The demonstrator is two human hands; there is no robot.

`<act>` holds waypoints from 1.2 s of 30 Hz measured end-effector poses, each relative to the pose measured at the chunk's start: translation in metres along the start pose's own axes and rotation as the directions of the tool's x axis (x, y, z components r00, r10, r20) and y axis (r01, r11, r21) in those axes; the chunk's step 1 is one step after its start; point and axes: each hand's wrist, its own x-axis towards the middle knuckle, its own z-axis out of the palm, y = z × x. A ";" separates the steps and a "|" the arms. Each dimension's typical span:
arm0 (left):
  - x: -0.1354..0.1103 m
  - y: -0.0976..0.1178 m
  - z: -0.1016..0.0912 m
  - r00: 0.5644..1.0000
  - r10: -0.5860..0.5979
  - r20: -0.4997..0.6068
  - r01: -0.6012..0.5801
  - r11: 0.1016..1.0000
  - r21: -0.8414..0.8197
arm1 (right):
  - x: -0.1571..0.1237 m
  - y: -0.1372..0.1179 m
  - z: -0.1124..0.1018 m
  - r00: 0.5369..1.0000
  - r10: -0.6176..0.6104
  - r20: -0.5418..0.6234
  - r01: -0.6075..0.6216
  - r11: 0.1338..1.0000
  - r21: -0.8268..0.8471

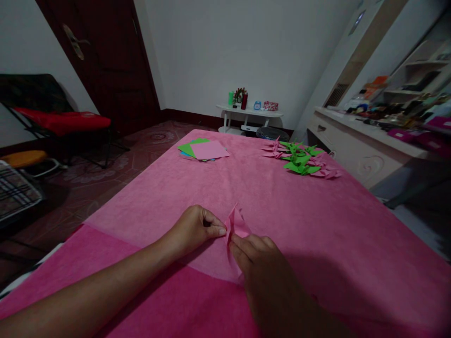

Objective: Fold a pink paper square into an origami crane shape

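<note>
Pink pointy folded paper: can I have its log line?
left hand: pinches pink pointy folded paper; right hand: touches it; far left: square pink, green paper sheets; far right: pointy pink, green paper figures

- Our left forearm point(116, 286) slants in bare from the lower left.
- We bring our left hand's point(192, 227) thumb point(215, 231) and index finger point(213, 218) together.
- Our right hand point(264, 263) lies back up, fingers point(243, 242) angled toward the left fingertips.
- Our right forearm point(299, 312) is in shadow.

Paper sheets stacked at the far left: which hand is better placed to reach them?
Probably the left hand: it is nearer the paper sheets, on their side; the right hand is farther off. Both are at the folded pink paper.
</note>
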 end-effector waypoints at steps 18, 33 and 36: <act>-0.004 0.000 0.008 0.990 0.075 -0.120 -0.050 0.979 0.200 | 0.002 0.001 0.002 1.000 0.003 -0.025 -0.003 1.000 0.015; -0.001 -0.002 -0.010 0.999 -0.024 0.027 0.027 0.992 -0.119 | -0.013 0.008 0.007 0.962 -0.144 -0.233 0.119 0.986 -0.120; -0.001 -0.004 -0.009 0.999 0.048 -0.021 -0.048 0.999 -0.005 | -0.014 0.010 0.008 0.960 -0.158 -0.233 0.130 0.983 -0.133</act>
